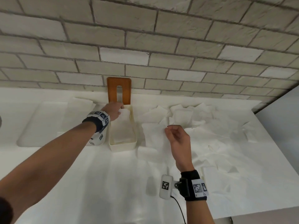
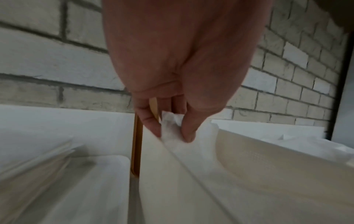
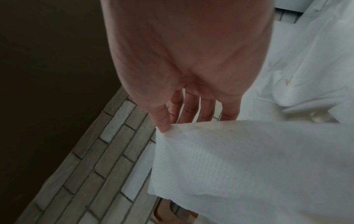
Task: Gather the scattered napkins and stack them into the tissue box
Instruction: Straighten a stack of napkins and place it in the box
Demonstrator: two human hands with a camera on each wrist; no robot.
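Note:
A cream tissue box stands open on the white counter, its orange-brown slotted lid leaning on the brick wall behind it. My left hand is at the box's far end and pinches the end of a white napkin lying along the inside of the box; the left wrist view shows thumb and finger on that napkin beside the box wall. My right hand is raised to the right of the box and pinches the corner of another napkin, which hangs below the hand.
Many loose white napkins lie crumpled over the right half of the counter. Folded napkins sit left of the lid. A shallow white tray lies to the left. The counter's right edge drops off beside a grey wall.

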